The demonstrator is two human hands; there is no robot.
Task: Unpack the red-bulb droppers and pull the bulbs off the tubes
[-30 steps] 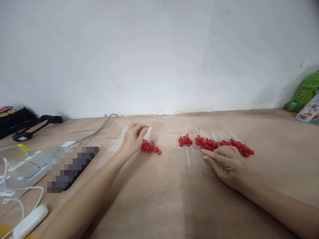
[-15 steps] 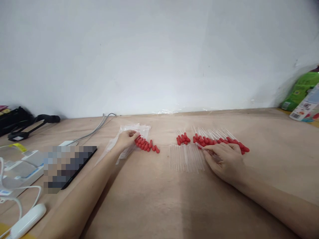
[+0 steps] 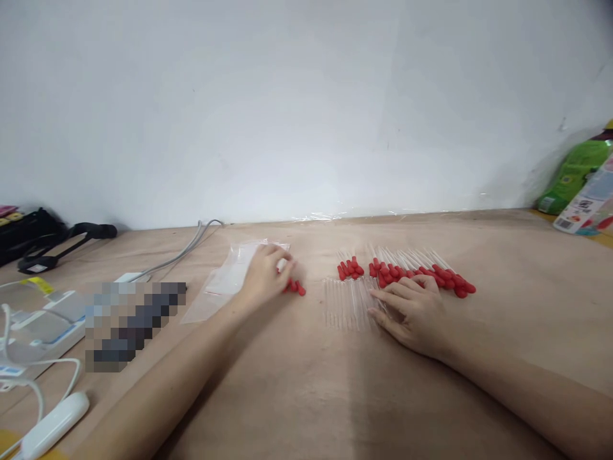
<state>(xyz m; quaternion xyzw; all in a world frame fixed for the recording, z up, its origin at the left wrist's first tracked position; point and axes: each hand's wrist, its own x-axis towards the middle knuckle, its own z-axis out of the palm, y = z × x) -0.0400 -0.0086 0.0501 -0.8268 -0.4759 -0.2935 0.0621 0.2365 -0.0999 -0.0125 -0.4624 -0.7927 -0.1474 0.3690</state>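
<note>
Left hand (image 3: pixel 268 275): reached over the small pile of loose red bulb-shaped caps (image 3: pixel 294 287), back of the hand upward, fingers curled down and slightly blurred; whether it gripped one could not be told, since its fingertips were partly hidden.
Right hand (image 3: pixel 414 313): lay palm down at the right end of the row of thin clear plastic tubes (image 3: pixel 347 303), thumb and forefinger parted by a narrow gap; what was under the palm was hidden.
Loose caps: sat just beside the left hand, partly covered by it, near the bags.
Clear tubes: were laid side by side on the table, between the two hands, their right end reaching the right fingertips.
Small capped cluster: a group of red bulbs on thin pale stems (image 3: pixel 349 268) was just behind the tubes, stems pointing toward the wall.
Large capped cluster: a longer slanting band of red bulbs on whitish stems (image 3: pixel 447 278) spread behind the right hand, near the smaller group.
Bags: flat clear plastic bags (image 3: pixel 220 281) overlapped on the table, partly behind the left hand and forearm.
Left side: a dark flat device (image 3: pixel 138 326), blurred by mosaic, lay beside a white power strip (image 3: pixel 62 329); a grey cable (image 3: pixel 184 251) ran back to the pale wall (image 3: pixel 287 108).
Far right: a green package (image 3: pixel 569 176) leaned behind a white printed packet (image 3: pixel 582 204).
Surface: the light brown table (image 3: pixel 287 390) bore it all.
</note>
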